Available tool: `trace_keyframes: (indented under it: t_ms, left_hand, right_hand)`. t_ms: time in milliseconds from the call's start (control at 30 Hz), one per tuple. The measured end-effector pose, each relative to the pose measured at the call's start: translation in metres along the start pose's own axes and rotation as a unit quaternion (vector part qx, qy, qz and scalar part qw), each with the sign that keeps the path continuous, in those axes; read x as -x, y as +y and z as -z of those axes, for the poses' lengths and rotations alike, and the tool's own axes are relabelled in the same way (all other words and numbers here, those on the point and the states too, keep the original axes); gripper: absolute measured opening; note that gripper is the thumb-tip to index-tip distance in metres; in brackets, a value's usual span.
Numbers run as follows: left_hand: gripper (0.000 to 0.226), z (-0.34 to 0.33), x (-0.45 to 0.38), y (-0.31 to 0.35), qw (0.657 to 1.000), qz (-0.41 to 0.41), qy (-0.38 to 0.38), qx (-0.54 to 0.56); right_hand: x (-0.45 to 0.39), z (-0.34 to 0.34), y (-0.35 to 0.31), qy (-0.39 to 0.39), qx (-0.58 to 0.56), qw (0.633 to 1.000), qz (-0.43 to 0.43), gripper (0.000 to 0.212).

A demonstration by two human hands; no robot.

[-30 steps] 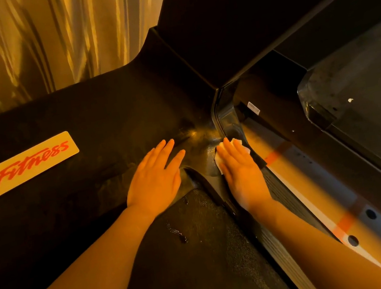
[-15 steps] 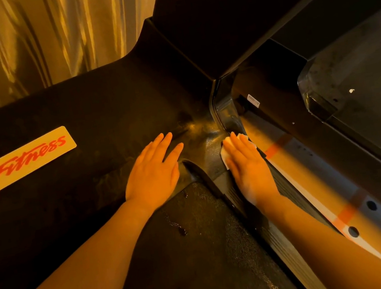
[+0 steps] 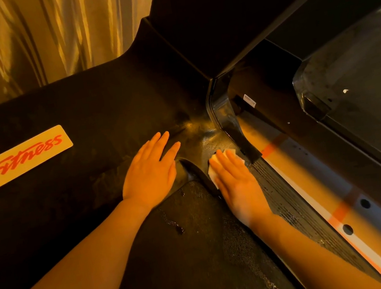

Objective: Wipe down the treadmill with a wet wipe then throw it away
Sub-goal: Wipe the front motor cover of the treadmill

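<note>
The white wet wipe [image 3: 213, 168] lies at frame center on the black treadmill [image 3: 102, 108] cover, pressed flat under the straight fingers of the right hand [image 3: 237, 184], while the left hand [image 3: 150, 172] rests flat, fingers extended, holding nothing, right of the logo plate [image 3: 14, 162].

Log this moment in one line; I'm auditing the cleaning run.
stage: wiping | right hand: flat on wet wipe, treadmill base corner | left hand: braced flat
</note>
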State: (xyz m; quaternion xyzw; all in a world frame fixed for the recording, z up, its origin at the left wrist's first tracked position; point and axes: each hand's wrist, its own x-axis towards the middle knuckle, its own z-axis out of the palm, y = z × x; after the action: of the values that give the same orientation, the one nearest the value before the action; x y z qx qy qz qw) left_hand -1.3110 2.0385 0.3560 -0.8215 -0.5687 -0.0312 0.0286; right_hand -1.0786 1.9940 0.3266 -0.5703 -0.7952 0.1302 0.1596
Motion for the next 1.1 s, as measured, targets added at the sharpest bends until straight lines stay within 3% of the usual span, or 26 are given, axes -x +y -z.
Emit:
trace_keyframes:
  t_ms: [200, 367, 500, 767, 900, 1100]
  left_hand:
    - [0.05, 0.0, 0.001, -0.001, 1.0, -0.003, 0.004, 0.007]
    - [0.05, 0.001, 0.001, -0.001, 1.0, -0.003, 0.007, 0.006]
    - [0.048, 0.0, 0.001, -0.001, 1.0, -0.001, 0.007, 0.005]
    - [0.05, -0.002, 0.0, -0.002, 1.0, 0.001, 0.003, 0.006]
    - [0.051, -0.001, 0.001, -0.002, 1.0, -0.001, 0.003, 0.0]
    - [0.05, -0.004, 0.0, -0.002, 1.0, 0.001, 0.008, -0.021]
  right_hand:
    - [-0.006, 0.009, 0.014, 0.041, -0.039, 0.994, -0.092, 0.049]
    - [0.0, 0.008, -0.001, 0.053, -0.024, 0.994, -0.087, 0.048]
    - [0.005, 0.012, -0.006, 0.027, -0.006, 0.997, -0.073, 0.056]
    - [-0.047, 0.006, 0.006, 0.017, -0.01, 0.984, -0.178, 0.06]
    - [-0.075, 0.013, 0.0, 0.04, -0.017, 0.981, -0.191, 0.044]
    - [-0.096, 0.015, -0.013, 0.078, -0.12, 0.967, -0.211, 0.054]
